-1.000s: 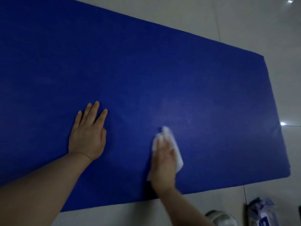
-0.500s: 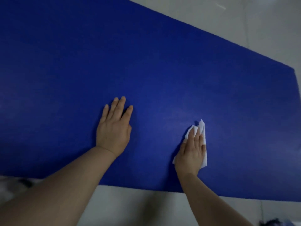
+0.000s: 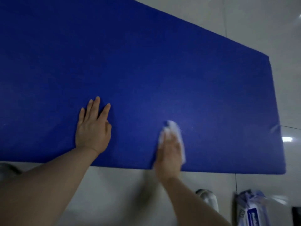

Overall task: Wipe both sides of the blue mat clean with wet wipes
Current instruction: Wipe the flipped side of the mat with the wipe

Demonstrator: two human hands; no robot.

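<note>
Blue mat (image 3: 146, 62): left hand (image 3: 92, 132) flat; right hand (image 3: 170, 154) presses wet wipe (image 3: 176, 129).

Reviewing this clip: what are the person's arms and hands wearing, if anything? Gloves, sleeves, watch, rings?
Nothing is worn on what shows. The left hand and right hand are bare, with no gloves, and no rings can be made out. Both forearms are bare from wrist to the frame edge, with no sleeve, watch or band in view. The right hand is motion-blurred, so small details there cannot be told.
</note>
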